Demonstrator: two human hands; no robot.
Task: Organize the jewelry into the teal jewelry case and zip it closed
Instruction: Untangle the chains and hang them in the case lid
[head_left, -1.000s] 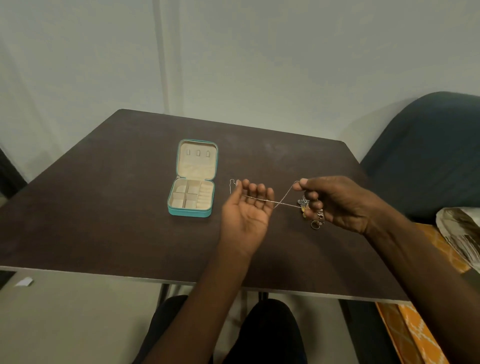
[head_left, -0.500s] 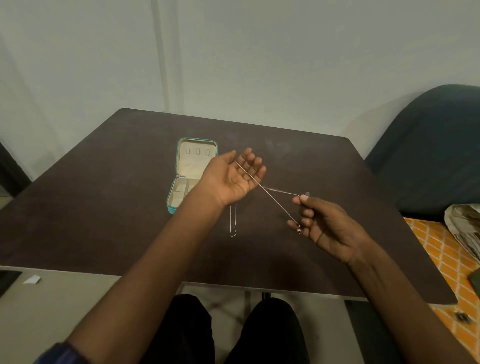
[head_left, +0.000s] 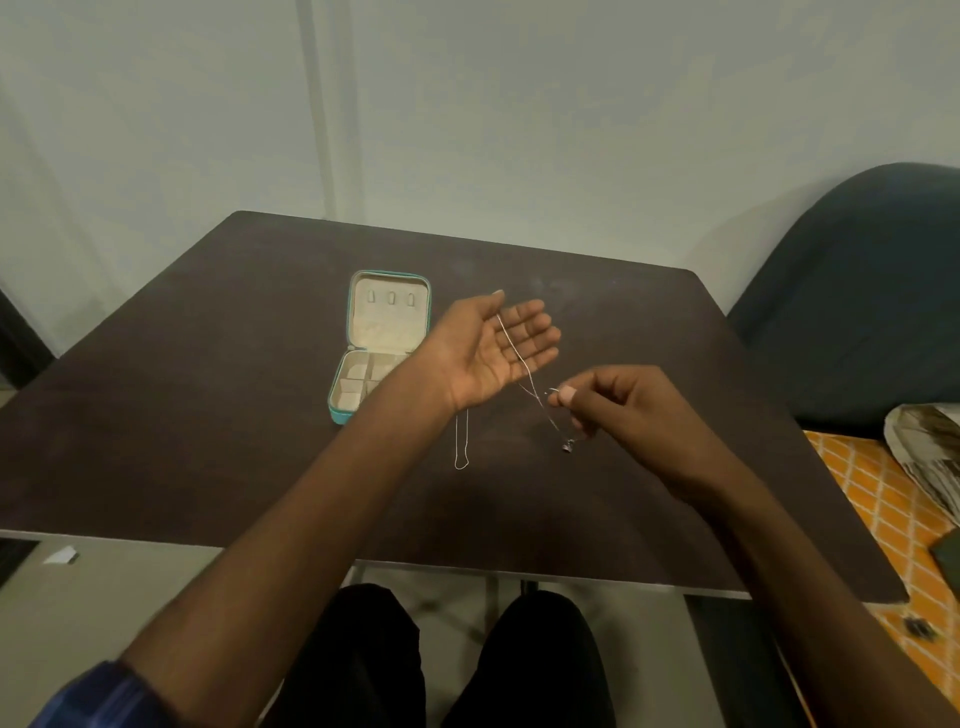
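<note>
The teal jewelry case (head_left: 387, 332) lies open on the dark table (head_left: 208, 395), its cream lid up and its compartments partly hidden by my left wrist. My left hand (head_left: 493, 353) is held palm up just right of the case, fingers straight. A thin silver necklace (head_left: 524, 374) drapes over that palm; one loop hangs below the wrist, and the other end runs to my right hand (head_left: 618, 410). My right hand pinches the chain, and a small pendant (head_left: 568, 446) dangles under its fingers.
A dark blue chair (head_left: 857, 291) stands at the table's right. An orange patterned cloth (head_left: 872, 509) and a crumpled bag (head_left: 930, 447) lie beyond the right edge. The table's near edge runs above my knees. A pale wall rises behind.
My left hand rose and moved left beside the case, with the chain draped over its palm. My right hand came closer to it, still pinching the chain.
</note>
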